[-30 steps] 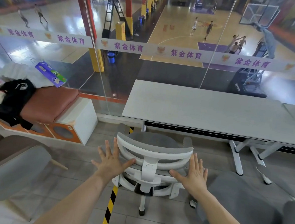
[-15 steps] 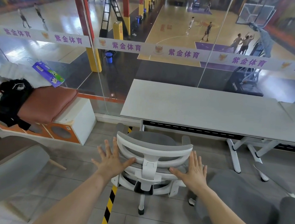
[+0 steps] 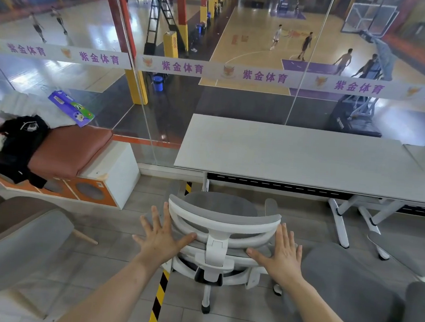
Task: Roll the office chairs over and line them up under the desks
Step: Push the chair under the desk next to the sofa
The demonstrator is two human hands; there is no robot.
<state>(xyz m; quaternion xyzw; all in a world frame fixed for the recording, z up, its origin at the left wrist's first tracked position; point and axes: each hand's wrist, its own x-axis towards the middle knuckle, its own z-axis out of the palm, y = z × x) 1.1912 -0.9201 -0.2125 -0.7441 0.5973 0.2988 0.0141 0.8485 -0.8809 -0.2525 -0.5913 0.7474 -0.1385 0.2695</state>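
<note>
- Pressing left hand and right hand, fingers flat, grasping nothing, on office chair backrest sides for a straight push.
- Aiming seat under worktop; not yet tucked.

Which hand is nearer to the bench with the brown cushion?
Left. The left hand touches the left edge of the white office chair, the side toward the bench; the right hand touches its right edge, farther away.
</note>
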